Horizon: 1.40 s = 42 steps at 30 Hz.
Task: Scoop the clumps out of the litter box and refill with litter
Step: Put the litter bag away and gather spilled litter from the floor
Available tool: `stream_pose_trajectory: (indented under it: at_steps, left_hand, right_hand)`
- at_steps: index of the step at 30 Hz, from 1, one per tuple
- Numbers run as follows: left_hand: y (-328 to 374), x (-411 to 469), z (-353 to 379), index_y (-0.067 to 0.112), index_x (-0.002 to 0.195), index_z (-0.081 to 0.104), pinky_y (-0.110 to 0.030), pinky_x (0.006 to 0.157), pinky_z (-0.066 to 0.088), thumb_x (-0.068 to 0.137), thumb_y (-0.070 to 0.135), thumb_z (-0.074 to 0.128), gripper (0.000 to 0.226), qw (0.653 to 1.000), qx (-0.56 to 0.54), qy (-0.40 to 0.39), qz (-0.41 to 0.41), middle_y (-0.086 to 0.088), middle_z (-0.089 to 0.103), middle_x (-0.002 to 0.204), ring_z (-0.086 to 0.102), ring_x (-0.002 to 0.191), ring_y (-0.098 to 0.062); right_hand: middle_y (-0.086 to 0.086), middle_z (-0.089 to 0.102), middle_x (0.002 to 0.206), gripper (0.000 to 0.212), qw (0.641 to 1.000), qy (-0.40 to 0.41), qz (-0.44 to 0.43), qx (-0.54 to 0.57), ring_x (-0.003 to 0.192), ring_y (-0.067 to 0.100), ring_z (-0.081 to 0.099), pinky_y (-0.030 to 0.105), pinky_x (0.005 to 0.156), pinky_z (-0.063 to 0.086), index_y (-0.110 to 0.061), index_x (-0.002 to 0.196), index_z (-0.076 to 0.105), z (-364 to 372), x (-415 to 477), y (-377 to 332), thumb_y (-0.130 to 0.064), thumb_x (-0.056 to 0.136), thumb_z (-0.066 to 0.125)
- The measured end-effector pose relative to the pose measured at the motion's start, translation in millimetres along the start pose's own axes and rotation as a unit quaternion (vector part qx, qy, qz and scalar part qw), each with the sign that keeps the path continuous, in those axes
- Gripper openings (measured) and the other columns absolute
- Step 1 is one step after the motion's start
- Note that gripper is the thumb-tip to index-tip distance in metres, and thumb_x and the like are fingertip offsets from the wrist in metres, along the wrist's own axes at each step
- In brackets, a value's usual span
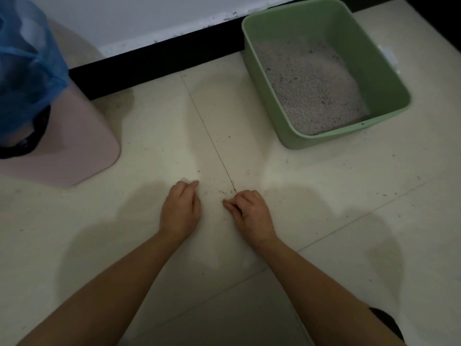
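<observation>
Nearest to me, both bare forearms reach forward over the pale tiled floor (99,221). The left hand (180,212) rests knuckles-up on the floor with its fingers (192,184) curled in narrow. A small pale scrap (185,180) shows just beyond its fingertips, and I cannot tell whether the hand holds it. The right hand (253,214) lies near the left one, also low to the floor. Its fingers are drawn in narrow, with the thumb tip set against the index tip, and I cannot tell whether anything is pinched between them. Scattered litter grains (224,192) lie on the floor between the two hands and along the tile joint (207,133) that runs away from me. Farther out on the right stands the green litter box (324,142), upright on the floor and well apart from both hands. It contains a layer of grey litter (311,88) with small dark specks. Farther out on the left stands a pink bin (74,151) lined with a blue bag (25,71). Behind both, a black baseboard (149,68) runs along the foot of a white wall (149,18).
</observation>
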<state>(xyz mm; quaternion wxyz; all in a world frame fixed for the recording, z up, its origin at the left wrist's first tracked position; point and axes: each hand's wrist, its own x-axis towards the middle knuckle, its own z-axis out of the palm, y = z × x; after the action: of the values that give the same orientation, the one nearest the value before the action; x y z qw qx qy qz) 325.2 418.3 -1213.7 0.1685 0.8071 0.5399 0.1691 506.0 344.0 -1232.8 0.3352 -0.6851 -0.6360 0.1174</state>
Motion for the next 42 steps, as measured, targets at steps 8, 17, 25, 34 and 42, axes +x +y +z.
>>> stream_pose_trajectory:
  at_steps: [8,17,25,34,42]
  left_hand:
    - [26,-25,25,-0.002,0.112,0.068,-0.036,0.072,0.045,0.096,0.028,0.047,0.040,0.998,-0.013,0.026,0.050,-0.009,0.054,0.086,0.049,0.079,-0.026]
    - [64,-43,49,0.012,0.117,0.068,-0.039,0.072,0.040,0.092,0.047,0.048,0.047,0.999,0.039,0.019,0.004,-0.008,0.052,0.097,0.045,0.087,-0.026]
    - [77,-31,56,0.020,0.091,0.078,-0.031,0.069,0.028,0.087,0.040,0.061,0.026,0.990,-0.074,0.090,-0.076,0.001,0.049,0.079,0.041,0.075,-0.018]
    - [56,-3,46,0.008,0.085,0.074,-0.028,0.066,0.045,0.089,0.025,0.062,0.022,0.993,-0.084,0.056,0.067,-0.004,0.061,0.076,0.054,0.070,-0.021]
    - [29,38,4,0.001,0.084,0.069,-0.032,0.073,0.044,0.090,0.009,0.061,0.013,0.998,-0.052,0.005,0.035,-0.016,0.061,0.081,0.060,0.076,-0.033]
  right_hand:
    - [0.006,0.069,0.089,0.011,0.993,-0.014,0.120,0.010,0.086,0.023,0.061,0.026,0.082,0.044,-0.010,0.092,0.073,-31,7,22,-0.019,0.092,0.066]
    - [0.001,0.070,0.092,0.008,0.986,0.017,0.162,-0.019,0.089,0.019,0.060,0.017,0.083,0.039,-0.013,0.091,0.072,-51,8,53,-0.019,0.093,0.066]
    - [0.000,0.069,0.094,0.013,0.982,0.007,0.189,-0.010,0.090,0.017,0.059,0.017,0.082,0.037,-0.014,0.096,0.072,-51,11,47,-0.024,0.095,0.064]
    - [0.001,0.069,0.095,0.014,0.978,0.000,0.209,-0.002,0.092,0.018,0.058,0.019,0.083,0.037,-0.013,0.095,0.072,-50,12,45,-0.023,0.096,0.062]
    - [0.007,0.070,0.091,0.014,0.982,-0.005,0.190,0.018,0.087,0.025,0.063,0.017,0.078,0.037,-0.007,0.094,0.073,-49,41,24,-0.019,0.095,0.064]
